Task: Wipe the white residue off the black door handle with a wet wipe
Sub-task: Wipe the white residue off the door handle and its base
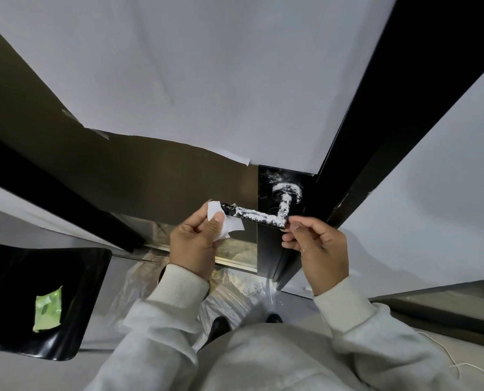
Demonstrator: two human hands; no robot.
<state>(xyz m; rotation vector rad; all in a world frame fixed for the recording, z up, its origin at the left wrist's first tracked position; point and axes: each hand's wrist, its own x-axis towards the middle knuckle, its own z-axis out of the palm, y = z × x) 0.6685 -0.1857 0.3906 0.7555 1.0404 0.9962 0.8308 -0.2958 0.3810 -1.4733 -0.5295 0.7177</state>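
The black door handle juts left from a black plate on the door edge, and white residue covers most of its bar, its bend and its round base. My left hand grips a white wet wipe and presses it around the handle's free left end, where a short stretch looks black. My right hand is at the handle's bend, its fingertips pinching or touching the corner; whether it truly grips is unclear.
White paper is taped over the brown door above the handle. A black door frame runs up on the right. A black chair seat at lower left carries a green wipe packet. Plastic sheeting covers the floor under the handle.
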